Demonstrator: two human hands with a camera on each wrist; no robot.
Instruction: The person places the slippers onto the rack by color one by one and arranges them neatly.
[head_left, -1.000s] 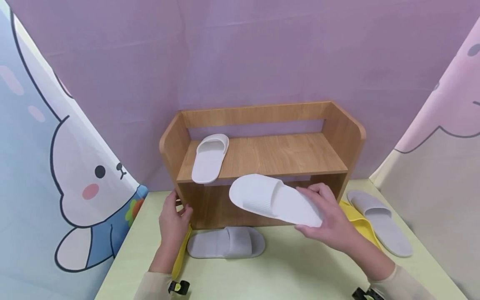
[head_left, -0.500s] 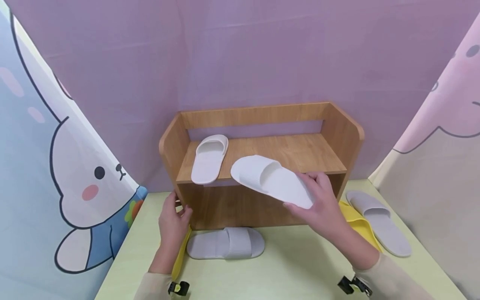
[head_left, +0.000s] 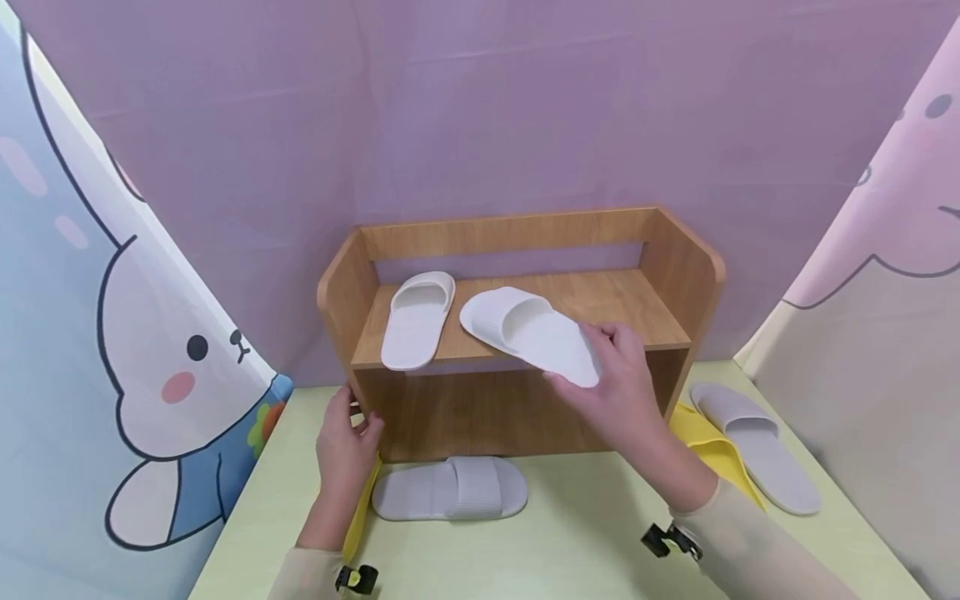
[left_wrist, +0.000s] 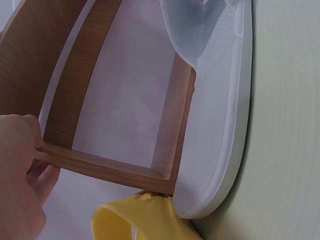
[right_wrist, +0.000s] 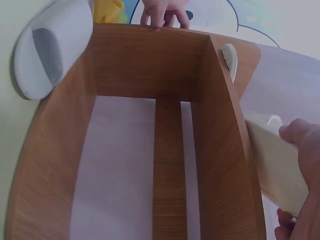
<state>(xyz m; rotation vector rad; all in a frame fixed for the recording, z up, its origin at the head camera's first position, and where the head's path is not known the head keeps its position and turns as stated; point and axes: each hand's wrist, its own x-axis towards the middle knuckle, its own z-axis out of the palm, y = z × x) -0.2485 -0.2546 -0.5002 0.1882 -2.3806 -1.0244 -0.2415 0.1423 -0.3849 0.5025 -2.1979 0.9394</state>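
Holding a white, ribbed-strap slipper (head_left: 528, 333): right grip (head_left: 617, 385); holding the rack (head_left: 603, 298): left grip (head_left: 348, 442).

Matt plastic-looking held slipper (head_left: 551, 343) with ribbed strap (head_left: 497, 317), smooth wood-grain rack (head_left: 600, 302), lightly creased cloth backdrop (head_left: 510, 117)

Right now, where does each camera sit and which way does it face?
Head: on the head, facing forward and down at the brown wooden two-tier rack; left hand, right hand and both beige sleeves show.
Left wrist: on that wrist, facing the grey wide-strapped slipper, yellow slipper and rack; left hand shows partly.
Right wrist: on that wrist, facing the rack's lower tier; both hands show.
Shared: head and right wrist show the white open-heeled slipper in the right hand.
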